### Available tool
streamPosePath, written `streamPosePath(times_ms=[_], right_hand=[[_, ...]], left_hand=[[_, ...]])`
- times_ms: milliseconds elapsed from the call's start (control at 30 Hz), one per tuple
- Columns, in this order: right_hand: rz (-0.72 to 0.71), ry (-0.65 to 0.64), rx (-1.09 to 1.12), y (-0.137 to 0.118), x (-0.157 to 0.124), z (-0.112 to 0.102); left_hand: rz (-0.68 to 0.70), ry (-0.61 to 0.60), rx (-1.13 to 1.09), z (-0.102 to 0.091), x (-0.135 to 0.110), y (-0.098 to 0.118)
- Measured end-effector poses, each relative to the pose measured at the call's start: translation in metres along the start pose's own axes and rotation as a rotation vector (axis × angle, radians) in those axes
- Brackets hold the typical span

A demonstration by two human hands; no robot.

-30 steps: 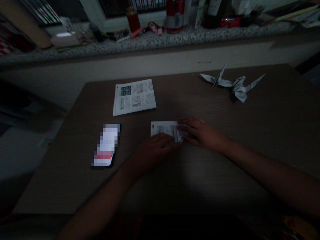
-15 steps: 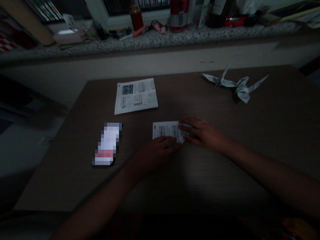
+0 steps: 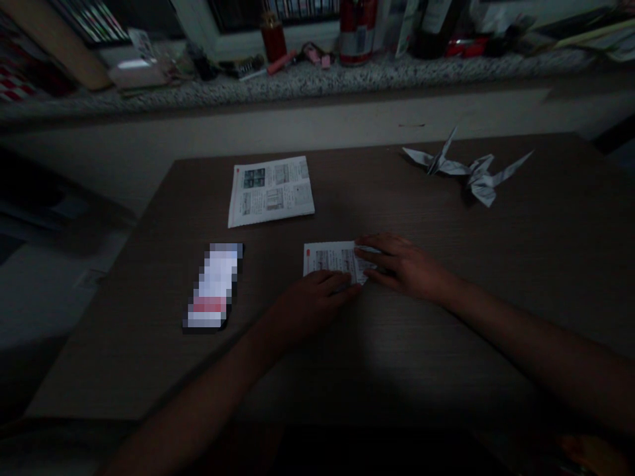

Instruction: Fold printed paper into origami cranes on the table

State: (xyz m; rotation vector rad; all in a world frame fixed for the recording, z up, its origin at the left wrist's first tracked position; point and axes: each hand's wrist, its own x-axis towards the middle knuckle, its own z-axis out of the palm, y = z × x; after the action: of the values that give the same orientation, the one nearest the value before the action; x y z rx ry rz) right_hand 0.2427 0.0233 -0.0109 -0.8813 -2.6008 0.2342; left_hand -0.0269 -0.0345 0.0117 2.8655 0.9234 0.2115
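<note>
A small folded sheet of printed paper (image 3: 330,254) lies flat on the table in front of me, a red mark at its upper left corner. My left hand (image 3: 317,297) rests over its lower left edge, fingers stretched out to the right. From the right, my right hand (image 3: 401,268) lies flat across the paper's right end with its fingers spread. Both hands press on the sheet from above, and neither is wrapped round anything. The paper's lower left and right parts are hidden under the hands.
A phone (image 3: 213,287) with a lit, blurred screen lies at the left. Behind it is a larger printed sheet (image 3: 272,192). Two folded paper cranes (image 3: 436,162) stand at the back right. Bottles, a red can (image 3: 356,33) and clutter line the granite sill (image 3: 307,80) beyond the table.
Both hands stay in place on the folded paper. The whole view has shifted very slightly; nothing on the table has visibly moved.
</note>
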Motion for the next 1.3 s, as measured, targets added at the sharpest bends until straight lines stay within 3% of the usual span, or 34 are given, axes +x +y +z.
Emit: streamPosePath(times_ms=[767, 933, 1033, 1167, 1300], right_hand=[[0.003, 0.001, 0.036, 0.001, -0.001, 0.002], [0.005, 0.019, 0.05, 0.002, -0.002, 0.005], [0.007, 0.025, 0.061, 0.002, -0.001, 0.005], [0.001, 0.022, 0.064, 0.0, -0.001, 0.004], [-0.004, 0.036, 0.072, 0.0, -0.001, 0.005]], left_hand=[[-0.031, -0.026, -0.053, 0.001, 0.002, -0.001], [-0.016, 0.015, -0.089, 0.001, 0.0, -0.009], [-0.12, 0.112, -0.112, -0.006, -0.002, -0.018], [-0.526, 0.256, -0.107, -0.015, -0.006, -0.033], [-0.534, 0.236, -0.199, -0.013, -0.009, -0.043]])
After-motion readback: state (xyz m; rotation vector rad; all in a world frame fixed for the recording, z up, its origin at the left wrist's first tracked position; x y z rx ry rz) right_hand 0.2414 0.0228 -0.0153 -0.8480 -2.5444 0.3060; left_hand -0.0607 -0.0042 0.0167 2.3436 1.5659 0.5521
